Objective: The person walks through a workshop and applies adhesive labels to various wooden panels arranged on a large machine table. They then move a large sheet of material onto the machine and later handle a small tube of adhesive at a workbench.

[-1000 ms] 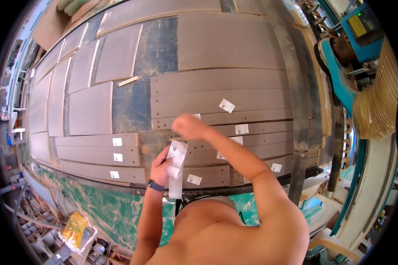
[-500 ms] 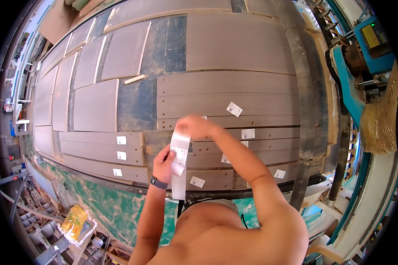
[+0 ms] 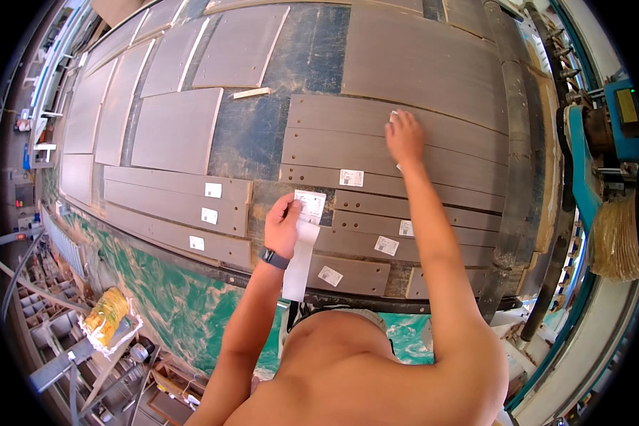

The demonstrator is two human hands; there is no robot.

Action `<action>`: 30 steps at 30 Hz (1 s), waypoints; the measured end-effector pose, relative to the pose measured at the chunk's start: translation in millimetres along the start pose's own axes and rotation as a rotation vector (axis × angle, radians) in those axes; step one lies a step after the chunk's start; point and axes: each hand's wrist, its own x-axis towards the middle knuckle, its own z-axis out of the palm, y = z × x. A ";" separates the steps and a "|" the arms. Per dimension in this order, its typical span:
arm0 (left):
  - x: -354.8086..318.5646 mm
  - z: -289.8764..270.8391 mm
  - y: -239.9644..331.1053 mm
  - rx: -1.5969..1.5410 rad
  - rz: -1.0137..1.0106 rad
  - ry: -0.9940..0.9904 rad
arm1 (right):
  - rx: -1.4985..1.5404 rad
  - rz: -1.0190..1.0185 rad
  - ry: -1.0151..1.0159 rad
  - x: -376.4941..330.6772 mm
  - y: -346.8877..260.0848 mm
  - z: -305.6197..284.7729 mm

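My left hand (image 3: 284,226) pinches the top of a long white strip of label backing (image 3: 302,248) that hangs down over the near boards; a printed label sits at its top. My right hand (image 3: 405,136) is stretched far forward, pressing a small white label (image 3: 394,115) flat onto a grey-brown board (image 3: 405,124), fingers together over it. Grey-brown boards (image 3: 348,149) lie side by side on a big worktable (image 3: 252,135). Several of the nearer boards carry white labels (image 3: 351,177), with other labels (image 3: 385,246) close by.
More boards (image 3: 177,128) cover the table's left and far side, with a small wood offcut (image 3: 251,93) between them. A teal machine (image 3: 603,142) with a straw broom head (image 3: 614,238) stands at the right. A yellow sack (image 3: 108,319) and metal racks lie lower left.
My right hand left the strip at my left hand and reached forward to a far board, where it now presses a label down. The left hand still holds the strip.
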 end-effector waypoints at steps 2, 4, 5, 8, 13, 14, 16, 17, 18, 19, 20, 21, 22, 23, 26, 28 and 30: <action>1.3 0.2 -5.2 0.003 0.016 0.023 | -0.132 0.018 0.028 -19.1 -50.9 -11.2; 2.7 -0.1 -14.5 -0.007 0.026 0.048 | 0.055 0.020 -0.200 -38.6 -87.7 -28.2; -1.6 -3.0 -15.5 -0.004 -0.004 0.077 | 0.415 0.175 -0.425 -42.8 -113.4 -48.8; 0.8 -4.1 -23.6 -0.326 -0.170 0.044 | 1.356 0.486 -0.802 -71.9 -175.1 -95.3; -5.1 -1.2 -10.8 -0.488 -0.399 -0.115 | 1.301 0.485 -0.568 -55.8 -189.7 -96.8; -2.0 2.6 -12.2 -0.444 -0.375 -0.086 | 1.171 0.445 -0.517 -42.1 -184.1 -102.1; 9.6 8.2 -17.7 -0.409 -0.296 -0.098 | 0.785 0.179 -0.165 -27.4 -171.5 -94.5; 18.1 11.8 -18.8 -0.395 -0.259 -0.098 | 0.679 0.050 -0.202 -22.8 -164.3 -98.3; 26.5 18.2 -19.5 -0.314 -0.212 -0.100 | 0.694 -0.138 -0.285 -20.3 -158.0 -96.3; 35.5 25.4 -17.9 -0.234 -0.164 -0.100 | 0.693 -0.252 -0.350 -16.1 -150.1 -94.7; 45.8 32.9 -15.4 -0.156 -0.114 -0.099 | 0.691 -0.367 -0.417 -8.3 -140.3 -92.0; 55.9 38.4 -14.8 -0.106 -0.135 -0.141 | 0.734 -0.331 -0.456 3.6 -126.2 -81.6; 64.7 53.2 -7.3 -0.091 -0.088 -0.121 | 0.778 -0.296 -0.497 19.4 -108.4 -64.9; 71.9 70.5 3.4 -0.078 -0.041 -0.101 | 0.823 -0.261 -0.538 37.4 -87.9 -48.7; 115.0 95.7 -2.6 0.020 0.033 -0.075 | 1.161 0.032 -0.538 108.3 -17.2 2.0; 144.7 104.1 -20.6 0.081 0.071 -0.041 | 1.457 0.389 -0.391 164.6 33.3 22.6; 156.1 108.9 -32.2 0.416 0.284 0.028 | 1.465 0.648 -0.195 229.9 88.6 44.2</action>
